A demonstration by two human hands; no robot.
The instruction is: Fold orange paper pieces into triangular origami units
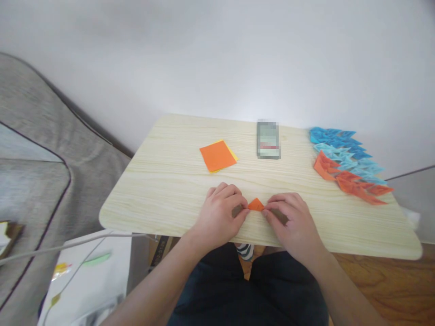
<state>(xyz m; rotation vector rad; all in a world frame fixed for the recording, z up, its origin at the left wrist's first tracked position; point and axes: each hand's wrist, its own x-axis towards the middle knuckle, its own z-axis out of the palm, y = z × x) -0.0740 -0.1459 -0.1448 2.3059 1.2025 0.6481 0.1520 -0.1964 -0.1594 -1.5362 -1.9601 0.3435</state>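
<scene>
Between my two hands is a small folded piece of orange paper [256, 205], its point toward the far side of the table. My left hand [222, 213] pinches its left corner with thumb and fingertips. At the right corner, my right hand [294, 219] grips it the same way. Beyond my left hand lies a small stack of square paper [218, 156], orange on top with yellow edges showing beneath. Any creases under my fingertips are hidden.
A pixelated phone-like device [268, 139] lies near the wall. On the right stand rows of folded paper pieces: dark blue [335, 136], light blue [350, 160] and orange [350, 181]. A grey sofa [30, 136] and a white surface [88, 271] with a cable are at left.
</scene>
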